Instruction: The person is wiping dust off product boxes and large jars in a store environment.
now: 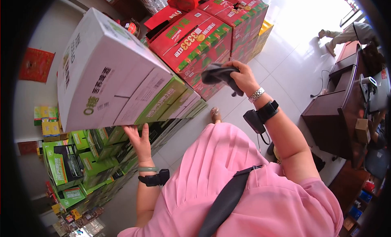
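My left hand (139, 140) presses flat against the underside edge of a large white carton (106, 74) with green print, which is tilted up off the stack. My right hand (242, 77) is raised and closed around a dark grey cloth (219, 75) that hangs down beside the red cartons (194, 45). Both wrists carry black bands, and a silver watch sits on the right one.
Green cartons (77, 163) are stacked below and to the left of the white one. Red cartons rise in a stack ahead. A dark wooden counter (342, 110) stands at the right. Another person (346, 35) is on the white tiled floor at the far right.
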Tool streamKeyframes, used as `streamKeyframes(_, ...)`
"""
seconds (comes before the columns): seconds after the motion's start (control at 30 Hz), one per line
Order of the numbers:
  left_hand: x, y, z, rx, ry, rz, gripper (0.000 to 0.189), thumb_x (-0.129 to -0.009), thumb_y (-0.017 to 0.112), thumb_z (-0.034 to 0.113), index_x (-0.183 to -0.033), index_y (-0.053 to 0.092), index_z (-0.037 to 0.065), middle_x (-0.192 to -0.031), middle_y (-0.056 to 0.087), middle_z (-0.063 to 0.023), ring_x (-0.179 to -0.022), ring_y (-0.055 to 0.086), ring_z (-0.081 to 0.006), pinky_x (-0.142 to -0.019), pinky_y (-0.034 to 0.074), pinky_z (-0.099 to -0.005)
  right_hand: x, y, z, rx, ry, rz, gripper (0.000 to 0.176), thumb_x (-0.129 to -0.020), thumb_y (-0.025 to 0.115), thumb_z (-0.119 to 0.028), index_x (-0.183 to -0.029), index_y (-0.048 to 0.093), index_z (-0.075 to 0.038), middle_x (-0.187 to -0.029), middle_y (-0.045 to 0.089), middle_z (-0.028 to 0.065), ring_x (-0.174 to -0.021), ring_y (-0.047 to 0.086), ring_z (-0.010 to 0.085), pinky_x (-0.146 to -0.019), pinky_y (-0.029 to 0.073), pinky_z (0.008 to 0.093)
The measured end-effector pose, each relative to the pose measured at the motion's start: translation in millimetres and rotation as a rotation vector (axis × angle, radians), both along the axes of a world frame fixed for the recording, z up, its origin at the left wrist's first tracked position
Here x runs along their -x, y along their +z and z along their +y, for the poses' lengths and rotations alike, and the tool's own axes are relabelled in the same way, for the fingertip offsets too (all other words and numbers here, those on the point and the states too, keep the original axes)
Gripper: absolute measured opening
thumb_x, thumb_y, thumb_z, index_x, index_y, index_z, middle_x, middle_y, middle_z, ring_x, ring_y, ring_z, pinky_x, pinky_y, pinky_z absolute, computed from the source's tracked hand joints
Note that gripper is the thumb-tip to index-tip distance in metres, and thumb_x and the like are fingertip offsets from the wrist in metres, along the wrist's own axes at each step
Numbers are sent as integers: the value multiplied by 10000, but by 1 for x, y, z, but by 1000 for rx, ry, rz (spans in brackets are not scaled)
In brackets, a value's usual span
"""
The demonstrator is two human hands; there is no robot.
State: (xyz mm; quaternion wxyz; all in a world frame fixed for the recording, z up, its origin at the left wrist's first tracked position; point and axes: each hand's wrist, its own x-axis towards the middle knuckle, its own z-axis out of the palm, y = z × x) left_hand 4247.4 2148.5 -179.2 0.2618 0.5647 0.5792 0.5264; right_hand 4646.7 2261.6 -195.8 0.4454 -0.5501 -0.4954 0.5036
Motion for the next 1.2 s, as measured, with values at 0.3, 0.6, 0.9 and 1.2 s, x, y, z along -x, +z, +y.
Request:
streamKeyframes(0.3, -39, -93, -27, 769, -362, 195, 421, -952, 650, 149, -1345, 557, 31, -1237, 653, -142, -1093, 655, -226, -942, 514, -338, -46, 53, 122, -491, -174, -273, 386, -783, 533, 6, -1128, 684, -77, -1037, 699, 108, -943, 665, 257, -851, 520, 349)
streamKeyframes(0.6, -106, -84, 62, 680, -636, 276, 402, -970, 591, 127, -1365, 548, 64, -1280, 628, -176, -1148, 640, -313, -950, 523, -387, -22, -16, 229, -625, 230, -923, 565, -786, 684, -50, -1326, 617, -201, -1422, 516, 154, -1288, 474, 402, -1102, 403, 455)
streamKeyframes(0.9, -134, -88, 97, 771, -567, 229, 404, -995, 502, 139, -1383, 522, 27, -1327, 597, -190, -1217, 589, -301, -1013, 466, -384, -31, 2, 229, -712, 595, -874, 609, -732, 604, 45, -1285, 656, -207, -1378, 540, 89, -1214, 517, 308, -1021, 450, 431)
streamKeyframes(1.2, -244, -20, 143, 730, -127, 54, 305, -931, 639, 78, -1226, 638, 0, -1175, 685, -176, -1078, 680, -269, -928, 524, -356, -131, 62, 301, -689, 497, -521, 501, -676, 626, 49, -1150, 697, -97, -1061, 650, 134, -981, 630, 327, -863, 531, 389)
